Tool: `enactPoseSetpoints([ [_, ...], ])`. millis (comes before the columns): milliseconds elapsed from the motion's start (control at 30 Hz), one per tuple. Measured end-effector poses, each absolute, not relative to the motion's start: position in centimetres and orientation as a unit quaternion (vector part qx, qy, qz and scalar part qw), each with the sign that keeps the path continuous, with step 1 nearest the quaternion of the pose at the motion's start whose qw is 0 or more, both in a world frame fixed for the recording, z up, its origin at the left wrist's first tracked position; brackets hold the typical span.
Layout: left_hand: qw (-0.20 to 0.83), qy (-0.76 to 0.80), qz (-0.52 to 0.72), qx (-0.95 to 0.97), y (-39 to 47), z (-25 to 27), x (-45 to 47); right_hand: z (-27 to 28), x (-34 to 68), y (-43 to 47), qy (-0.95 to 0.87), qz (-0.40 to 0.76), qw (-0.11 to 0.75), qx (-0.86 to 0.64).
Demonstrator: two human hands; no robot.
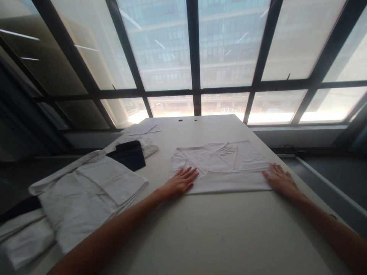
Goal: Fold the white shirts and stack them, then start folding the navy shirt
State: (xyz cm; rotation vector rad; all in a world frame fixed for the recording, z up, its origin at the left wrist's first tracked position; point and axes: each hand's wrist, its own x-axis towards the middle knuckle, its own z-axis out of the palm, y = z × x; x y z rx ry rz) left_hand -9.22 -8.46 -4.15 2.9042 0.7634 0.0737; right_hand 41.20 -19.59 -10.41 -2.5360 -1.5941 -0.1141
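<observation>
A white garment (223, 164), perhaps a shirt, lies partly folded on the white table (200, 233). Its near edge is turned over into a straight band, and loose folds overlap on the far side. My left hand (180, 182) lies flat on the garment's left end, fingers stretched out. At the opposite end, my right hand (281, 180) rests with its fingers extended over the right edge of the cloth. Neither hand grips the fabric.
White folded clothes (86, 191) cover the table's left side, beside a dark navy cloth (129, 154). Sheets of paper (143, 129) lie at the far left. Tall windows (223, 46) stand beyond the table. A pale rail (329, 185) runs past the right edge.
</observation>
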Motion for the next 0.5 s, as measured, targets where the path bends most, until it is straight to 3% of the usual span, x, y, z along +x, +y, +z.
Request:
enactPoseSetpoints([
  [267, 0.063, 0.305, 0.038, 0.95, -7.1, -4.5, -14.7, -10.6, 41.2, -19.8, -0.534, -0.086, 0.098, -0.835],
  [500, 0.066, 0.328, 0.109, 0.936, -7.7, -3.9, -13.9, -8.7, 39.1, -19.7, -0.67, -0.151, 0.22, -0.693],
])
